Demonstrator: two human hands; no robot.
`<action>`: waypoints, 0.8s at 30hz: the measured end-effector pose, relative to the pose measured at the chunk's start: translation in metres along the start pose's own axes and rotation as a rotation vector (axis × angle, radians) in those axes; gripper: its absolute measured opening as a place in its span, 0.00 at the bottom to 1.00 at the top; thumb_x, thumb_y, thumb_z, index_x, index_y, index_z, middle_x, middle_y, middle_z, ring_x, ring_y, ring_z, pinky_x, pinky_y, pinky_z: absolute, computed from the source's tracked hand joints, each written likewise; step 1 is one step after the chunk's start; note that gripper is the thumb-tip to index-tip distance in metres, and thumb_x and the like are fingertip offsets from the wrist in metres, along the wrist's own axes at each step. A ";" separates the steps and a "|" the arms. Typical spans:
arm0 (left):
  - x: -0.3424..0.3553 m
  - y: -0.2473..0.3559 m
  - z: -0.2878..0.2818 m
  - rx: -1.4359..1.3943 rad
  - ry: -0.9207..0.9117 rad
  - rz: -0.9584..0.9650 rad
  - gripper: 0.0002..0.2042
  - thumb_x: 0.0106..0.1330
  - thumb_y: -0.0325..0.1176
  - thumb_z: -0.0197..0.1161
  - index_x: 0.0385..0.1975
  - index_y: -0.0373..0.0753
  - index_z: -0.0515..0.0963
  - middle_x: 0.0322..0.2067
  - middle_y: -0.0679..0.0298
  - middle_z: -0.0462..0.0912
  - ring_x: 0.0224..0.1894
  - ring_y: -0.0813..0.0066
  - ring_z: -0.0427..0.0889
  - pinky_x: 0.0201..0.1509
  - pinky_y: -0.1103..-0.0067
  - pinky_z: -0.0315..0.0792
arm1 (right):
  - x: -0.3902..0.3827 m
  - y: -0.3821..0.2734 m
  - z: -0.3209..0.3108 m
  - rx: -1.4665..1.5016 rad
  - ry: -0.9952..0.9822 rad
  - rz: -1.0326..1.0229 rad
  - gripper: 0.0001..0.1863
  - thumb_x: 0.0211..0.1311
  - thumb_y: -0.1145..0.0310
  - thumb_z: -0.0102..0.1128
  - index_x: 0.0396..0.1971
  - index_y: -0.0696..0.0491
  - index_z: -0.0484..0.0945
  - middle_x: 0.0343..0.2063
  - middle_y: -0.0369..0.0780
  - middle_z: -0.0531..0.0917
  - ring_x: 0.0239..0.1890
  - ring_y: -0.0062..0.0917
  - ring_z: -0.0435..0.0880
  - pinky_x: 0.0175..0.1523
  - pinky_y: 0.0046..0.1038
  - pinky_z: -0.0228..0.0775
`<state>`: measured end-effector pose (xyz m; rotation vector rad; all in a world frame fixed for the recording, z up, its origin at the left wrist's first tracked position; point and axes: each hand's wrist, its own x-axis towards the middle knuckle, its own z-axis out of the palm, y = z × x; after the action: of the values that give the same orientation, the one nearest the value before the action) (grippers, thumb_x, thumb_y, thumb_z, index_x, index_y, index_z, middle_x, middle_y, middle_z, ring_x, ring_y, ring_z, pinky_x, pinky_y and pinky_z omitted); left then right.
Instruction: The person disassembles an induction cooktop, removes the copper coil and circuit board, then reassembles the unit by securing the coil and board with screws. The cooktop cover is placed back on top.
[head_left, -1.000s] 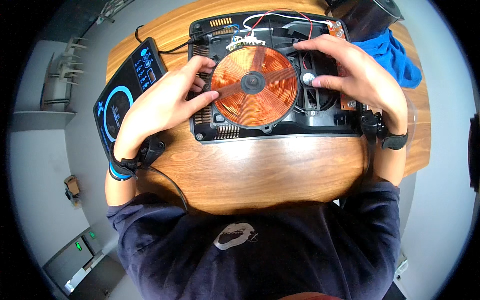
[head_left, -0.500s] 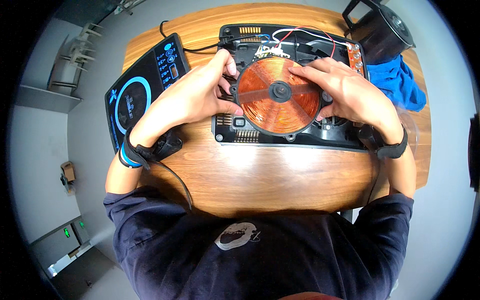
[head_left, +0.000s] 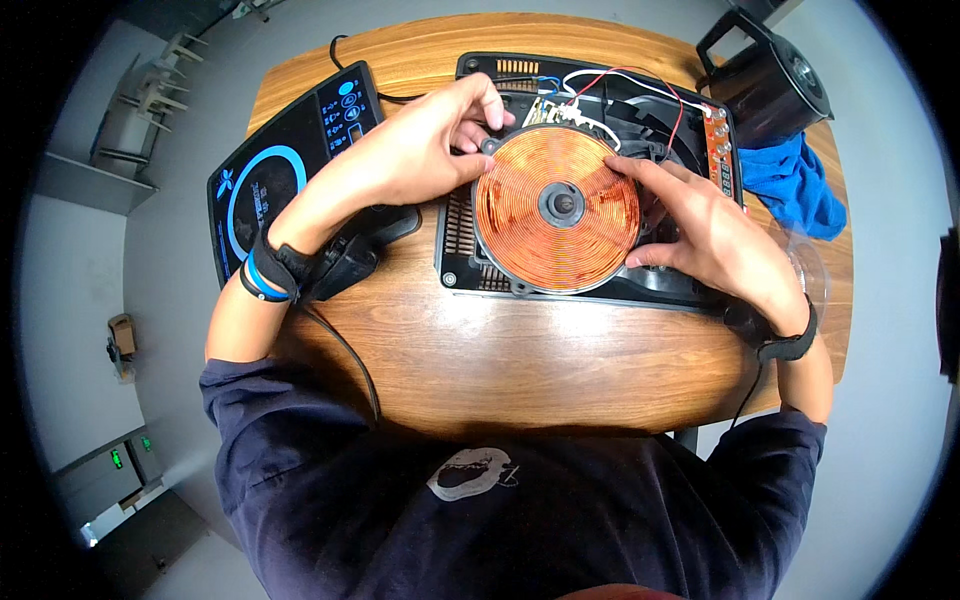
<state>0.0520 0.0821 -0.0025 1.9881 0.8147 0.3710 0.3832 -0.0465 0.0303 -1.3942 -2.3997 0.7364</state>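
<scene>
While the copper coil [head_left: 557,208] sits in the open black cooker base [head_left: 590,170] at upper centre of the frame, both hands pinch its rim: the left hand [head_left: 410,155] at the upper left edge, the right hand [head_left: 715,235] at the right edge. On the wooden tabletop [head_left: 500,350], a black glass panel [head_left: 285,180] lies at upper left, a blue cloth [head_left: 795,185] at upper right.
</scene>
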 end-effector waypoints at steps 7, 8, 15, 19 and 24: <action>0.020 -0.009 -0.006 0.006 0.065 0.030 0.19 0.71 0.16 0.75 0.51 0.40 0.71 0.65 0.57 0.85 0.53 0.86 0.83 0.64 0.79 0.83 | 0.001 -0.020 0.004 0.010 -0.039 0.070 0.45 0.60 0.74 0.84 0.78 0.60 0.71 0.54 0.54 0.86 0.48 0.44 0.91 0.57 0.41 0.84; 0.025 -0.012 -0.006 0.006 0.067 0.058 0.19 0.71 0.15 0.75 0.51 0.40 0.71 0.65 0.57 0.85 0.54 0.86 0.82 0.64 0.79 0.83 | 0.000 -0.020 0.005 0.009 -0.027 0.064 0.43 0.61 0.75 0.83 0.76 0.60 0.71 0.52 0.53 0.86 0.46 0.42 0.90 0.56 0.40 0.84; 0.034 -0.023 -0.005 0.034 0.054 0.106 0.17 0.70 0.17 0.77 0.51 0.36 0.75 0.61 0.59 0.86 0.58 0.81 0.84 0.67 0.78 0.82 | -0.002 -0.017 0.012 -0.074 0.039 0.009 0.36 0.65 0.74 0.81 0.71 0.62 0.74 0.43 0.49 0.85 0.42 0.39 0.89 0.52 0.40 0.84; 0.030 -0.025 -0.006 0.237 0.090 0.108 0.16 0.71 0.24 0.79 0.53 0.35 0.81 0.57 0.62 0.88 0.60 0.75 0.87 0.68 0.75 0.82 | -0.002 -0.017 0.010 -0.089 0.016 0.042 0.38 0.66 0.72 0.80 0.74 0.60 0.74 0.45 0.50 0.86 0.42 0.42 0.90 0.51 0.41 0.84; 0.015 -0.006 -0.007 0.343 0.089 0.009 0.17 0.75 0.30 0.77 0.59 0.32 0.85 0.49 0.59 0.93 0.55 0.72 0.91 0.64 0.72 0.85 | -0.001 -0.010 0.013 -0.093 0.009 0.055 0.43 0.66 0.69 0.81 0.79 0.58 0.71 0.45 0.51 0.88 0.43 0.43 0.90 0.53 0.42 0.83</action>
<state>0.0571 0.0985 -0.0048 2.3063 0.9782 0.3445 0.3699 -0.0554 0.0249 -1.5016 -2.4259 0.6379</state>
